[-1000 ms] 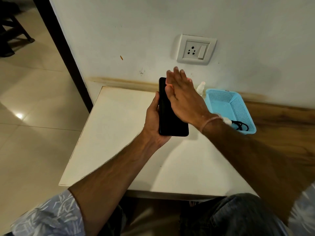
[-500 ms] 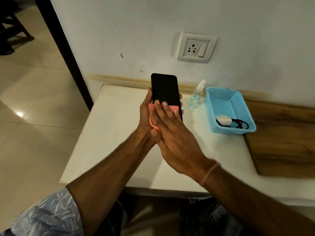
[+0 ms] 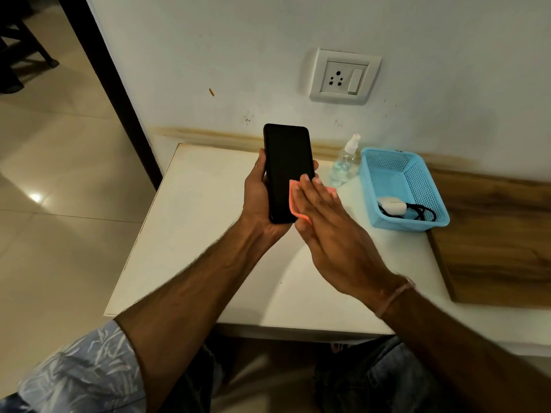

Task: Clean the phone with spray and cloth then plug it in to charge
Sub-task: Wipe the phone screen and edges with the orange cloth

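The white desk [image 3: 208, 234] stands against the wall, and on the wall above its far edge sits the socket plate [image 3: 345, 76], its holes empty. At the far right corner of the desk rests a blue perforated basket [image 3: 417, 174] holding a white charger [image 3: 391, 205] with a black cable [image 3: 423, 211]; the clear spray bottle [image 3: 344, 165] stands just beside the basket's left wall. Above the middle of the desk the left hand [image 3: 258, 201] is wrapped around the edges of the black phone [image 3: 287, 171], screen toward the camera, tilted nearly upright. The right hand [image 3: 331, 231], fingers flat and extended, presses a pink cloth [image 3: 295, 204] against the screen's lower right part. The wiping step appears to be in hand; the next move likely calls for setting the cloth down and taking the charger from the basket.
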`<state>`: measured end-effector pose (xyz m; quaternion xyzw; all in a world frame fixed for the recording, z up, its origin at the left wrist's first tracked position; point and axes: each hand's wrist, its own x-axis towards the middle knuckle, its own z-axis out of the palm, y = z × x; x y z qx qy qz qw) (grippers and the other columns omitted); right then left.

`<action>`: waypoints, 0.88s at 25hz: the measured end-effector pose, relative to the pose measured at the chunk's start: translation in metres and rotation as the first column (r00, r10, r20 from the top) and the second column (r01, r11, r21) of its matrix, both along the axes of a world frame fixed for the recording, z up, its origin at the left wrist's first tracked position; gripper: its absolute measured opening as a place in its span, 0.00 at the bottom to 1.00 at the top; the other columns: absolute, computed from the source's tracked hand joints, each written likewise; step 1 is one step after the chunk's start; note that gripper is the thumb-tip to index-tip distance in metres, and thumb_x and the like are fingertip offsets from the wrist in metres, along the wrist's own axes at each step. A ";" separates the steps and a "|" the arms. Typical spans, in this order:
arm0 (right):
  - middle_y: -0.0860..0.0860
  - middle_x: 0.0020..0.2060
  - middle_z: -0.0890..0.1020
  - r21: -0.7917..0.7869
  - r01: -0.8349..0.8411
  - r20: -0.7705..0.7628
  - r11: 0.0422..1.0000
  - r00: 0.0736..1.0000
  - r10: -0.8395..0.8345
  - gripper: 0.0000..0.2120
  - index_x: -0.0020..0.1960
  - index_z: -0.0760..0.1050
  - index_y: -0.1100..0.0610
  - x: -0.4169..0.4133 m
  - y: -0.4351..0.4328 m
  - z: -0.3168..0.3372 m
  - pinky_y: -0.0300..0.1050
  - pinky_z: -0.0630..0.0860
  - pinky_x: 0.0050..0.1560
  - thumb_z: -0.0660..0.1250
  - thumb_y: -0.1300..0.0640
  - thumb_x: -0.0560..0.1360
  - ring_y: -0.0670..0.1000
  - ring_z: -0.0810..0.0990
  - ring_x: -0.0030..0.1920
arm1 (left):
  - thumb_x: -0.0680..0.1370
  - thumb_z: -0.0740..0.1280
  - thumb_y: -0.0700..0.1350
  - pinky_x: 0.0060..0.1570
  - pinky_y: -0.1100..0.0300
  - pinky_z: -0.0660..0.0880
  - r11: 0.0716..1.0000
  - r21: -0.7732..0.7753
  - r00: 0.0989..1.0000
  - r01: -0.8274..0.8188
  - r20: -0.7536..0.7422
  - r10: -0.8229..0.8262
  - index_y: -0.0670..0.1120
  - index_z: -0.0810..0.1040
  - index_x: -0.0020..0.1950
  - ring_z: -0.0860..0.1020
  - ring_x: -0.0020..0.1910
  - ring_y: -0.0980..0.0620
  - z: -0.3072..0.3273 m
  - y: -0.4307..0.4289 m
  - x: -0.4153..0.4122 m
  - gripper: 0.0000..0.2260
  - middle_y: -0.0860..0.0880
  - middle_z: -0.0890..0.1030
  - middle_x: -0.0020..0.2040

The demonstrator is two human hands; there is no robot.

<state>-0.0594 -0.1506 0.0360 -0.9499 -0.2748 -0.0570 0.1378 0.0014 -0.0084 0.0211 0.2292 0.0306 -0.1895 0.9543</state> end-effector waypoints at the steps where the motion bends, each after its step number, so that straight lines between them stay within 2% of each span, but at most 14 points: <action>1: 0.48 0.79 0.46 0.027 0.039 -0.010 0.999 0.999 -0.039 0.25 0.79 0.45 0.53 0.010 0.004 0.002 0.47 0.45 0.78 0.45 0.49 0.84 0.45 0.41 0.78 | 0.82 0.56 0.65 0.62 0.48 0.75 1.000 0.010 1.000 0.005 0.001 -0.005 0.39 0.69 0.76 0.79 0.58 0.41 -0.001 -0.003 -0.001 0.34 0.39 0.79 0.61; 4: 0.50 0.79 0.45 0.100 0.145 -0.054 0.984 0.989 -0.140 0.26 0.79 0.44 0.53 0.049 0.020 0.016 0.49 0.43 0.78 0.45 0.49 0.84 0.48 0.40 0.78 | 0.84 0.55 0.61 0.75 0.46 0.65 1.000 -0.015 0.999 -0.012 0.041 0.013 0.43 0.69 0.77 0.72 0.73 0.40 -0.001 -0.013 -0.004 0.28 0.39 0.73 0.73; 6: 0.50 0.79 0.44 0.107 0.171 -0.066 0.979 0.984 -0.165 0.25 0.79 0.43 0.53 0.070 0.031 0.024 0.50 0.42 0.78 0.44 0.49 0.84 0.49 0.40 0.78 | 0.85 0.54 0.59 0.77 0.47 0.61 0.998 -0.065 0.998 -0.023 0.059 0.027 0.45 0.68 0.78 0.69 0.75 0.42 0.001 -0.015 -0.005 0.26 0.41 0.71 0.76; 8: 0.51 0.79 0.44 0.093 0.154 -0.036 0.984 0.988 -0.151 0.25 0.79 0.43 0.53 0.078 0.040 0.025 0.52 0.42 0.78 0.43 0.49 0.84 0.50 0.40 0.78 | 0.85 0.55 0.58 0.77 0.48 0.62 0.997 -0.072 0.998 -0.041 0.054 0.045 0.46 0.67 0.78 0.70 0.75 0.44 0.002 -0.015 -0.006 0.25 0.43 0.71 0.76; 11: 0.51 0.79 0.46 0.082 0.043 0.023 0.996 0.999 -0.045 0.26 0.79 0.45 0.54 0.056 0.042 0.014 0.53 0.46 0.78 0.44 0.49 0.84 0.50 0.41 0.78 | 0.85 0.54 0.58 0.73 0.51 0.66 0.997 -0.022 0.996 -0.069 0.051 0.070 0.43 0.65 0.79 0.73 0.70 0.44 0.000 -0.011 -0.005 0.27 0.43 0.75 0.70; 13: 0.50 0.79 0.47 0.074 -0.062 0.042 0.995 0.997 0.059 0.26 0.79 0.46 0.54 0.029 0.036 0.003 0.53 0.48 0.78 0.44 0.48 0.84 0.49 0.42 0.78 | 0.84 0.54 0.60 0.62 0.52 0.73 0.999 0.048 0.999 -0.023 0.040 0.021 0.39 0.66 0.77 0.76 0.59 0.43 -0.001 -0.005 -0.003 0.30 0.41 0.76 0.60; 15: 0.50 0.79 0.49 0.033 -0.128 0.056 0.991 0.990 0.126 0.26 0.79 0.47 0.54 0.007 0.025 -0.008 0.54 0.51 0.78 0.45 0.48 0.84 0.49 0.43 0.78 | 0.82 0.53 0.64 0.54 0.52 0.75 0.996 0.072 0.998 0.052 0.021 -0.054 0.38 0.70 0.70 0.77 0.51 0.45 0.000 0.000 -0.003 0.32 0.42 0.77 0.55; 17: 0.50 0.79 0.49 -0.037 -0.162 0.055 0.986 0.985 0.164 0.26 0.79 0.47 0.55 -0.003 0.013 -0.012 0.54 0.52 0.77 0.44 0.48 0.84 0.49 0.44 0.78 | 0.82 0.53 0.66 0.53 0.52 0.74 0.997 0.055 0.999 0.052 0.009 -0.052 0.38 0.70 0.69 0.77 0.49 0.46 -0.002 0.002 -0.003 0.33 0.41 0.78 0.54; 19: 0.49 0.79 0.49 -0.109 -0.198 0.055 0.974 0.977 0.205 0.26 0.79 0.46 0.54 -0.006 0.002 -0.012 0.52 0.51 0.78 0.44 0.47 0.84 0.48 0.44 0.78 | 0.82 0.54 0.65 0.54 0.51 0.73 0.997 0.067 1.000 0.025 0.000 -0.025 0.36 0.69 0.73 0.77 0.49 0.45 -0.005 0.001 -0.002 0.35 0.40 0.78 0.55; 22: 0.48 0.79 0.49 -0.129 -0.256 -0.008 0.958 0.966 0.258 0.26 0.79 0.47 0.54 -0.008 -0.015 -0.009 0.48 0.48 0.78 0.47 0.49 0.84 0.48 0.43 0.78 | 0.82 0.54 0.65 0.54 0.50 0.74 0.995 0.100 1.000 -0.013 0.015 0.011 0.36 0.68 0.75 0.78 0.49 0.45 -0.006 0.000 -0.001 0.36 0.40 0.79 0.55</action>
